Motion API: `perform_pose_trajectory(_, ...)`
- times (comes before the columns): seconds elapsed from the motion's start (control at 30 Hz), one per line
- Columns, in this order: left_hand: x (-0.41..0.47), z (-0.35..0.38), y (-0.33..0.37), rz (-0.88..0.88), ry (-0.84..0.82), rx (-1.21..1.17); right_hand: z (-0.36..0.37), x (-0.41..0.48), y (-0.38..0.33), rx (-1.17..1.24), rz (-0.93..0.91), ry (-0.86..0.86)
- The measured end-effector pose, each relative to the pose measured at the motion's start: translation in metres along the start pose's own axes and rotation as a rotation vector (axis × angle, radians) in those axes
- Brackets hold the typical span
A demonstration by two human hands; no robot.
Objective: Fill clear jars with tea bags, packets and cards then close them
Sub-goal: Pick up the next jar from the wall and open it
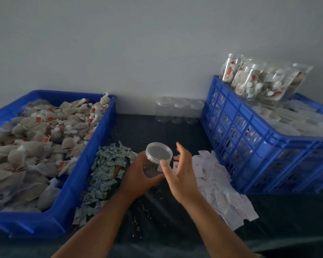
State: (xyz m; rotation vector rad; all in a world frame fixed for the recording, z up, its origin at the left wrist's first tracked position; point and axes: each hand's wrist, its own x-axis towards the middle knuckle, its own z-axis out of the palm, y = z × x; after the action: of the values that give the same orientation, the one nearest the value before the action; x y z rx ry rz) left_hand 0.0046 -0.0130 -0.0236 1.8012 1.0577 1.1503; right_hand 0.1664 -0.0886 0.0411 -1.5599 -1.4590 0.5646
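A clear jar (pixel 158 155) with its translucent lid on sits in the middle of the dark table, tilted slightly toward me. My left hand (pixel 138 175) grips the jar's body from the left. My right hand (pixel 181 174) hovers just right of the lid with fingers spread and relaxed, the thumb near the lid's rim, holding nothing. Tea bags (pixel 36 144) with red tags fill the blue tray (pixel 78 183) on the left. Small green-grey packets (pixel 105 175) lie in a pile beside the tray. White cards (pixel 218 185) lie scattered to the right.
Three empty lidded jars (pixel 178 112) stand at the back against the wall. A blue slotted crate (pixel 253 146) at the right holds filled jars (pixel 259 81) stacked on top and lidded jars inside. Loose crumbs dot the table near me.
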Motion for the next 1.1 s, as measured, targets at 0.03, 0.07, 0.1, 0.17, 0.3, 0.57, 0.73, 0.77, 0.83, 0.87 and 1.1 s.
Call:
perform_pose_trajectory(0.03,0.000,0.001,0.000,0.005,-0.003,0.006,-0.006,0.009,-0.013,-0.109,-0.032,-0.010)
perform_pose_trajectory(0.07,0.000,0.001,0.000,0.006,-0.001,0.025,-0.011,0.018,-0.023,-0.262,-0.070,-0.046)
perform_pose_trajectory(0.1,-0.001,0.001,0.000,0.008,0.005,0.053,-0.015,0.027,-0.032,-0.432,-0.109,-0.096)
perform_pose_trajectory(0.17,-0.001,0.000,0.002,0.011,0.018,0.096,-0.020,0.041,-0.045,-0.691,-0.164,-0.154)
perform_pose_trajectory(0.3,0.001,0.000,0.001,0.008,-0.001,0.100,-0.023,0.058,-0.054,-0.878,-0.132,-0.246)
perform_pose_trajectory(0.57,-0.001,-0.003,0.006,0.061,-0.001,0.167,-0.031,0.075,-0.058,-0.919,-0.257,-0.361)
perform_pose_trajectory(0.73,-0.003,-0.003,0.006,0.034,0.013,0.186,-0.033,0.080,-0.059,-0.860,-0.302,-0.427)
perform_pose_trajectory(0.77,-0.002,-0.003,0.006,0.027,0.009,0.176,-0.033,0.081,-0.059,-0.848,-0.327,-0.456)
perform_pose_trajectory(0.83,-0.002,-0.004,0.002,0.014,-0.009,0.147,-0.032,0.083,-0.058,-0.850,-0.436,-0.529)
perform_pose_trajectory(0.87,-0.001,-0.005,0.000,0.008,-0.016,0.140,-0.034,0.084,-0.057,-0.852,-0.486,-0.572)
perform_pose_trajectory(1.1,0.003,-0.003,-0.001,0.040,-0.024,0.144,-0.045,0.083,-0.061,-0.870,-0.337,-0.528)
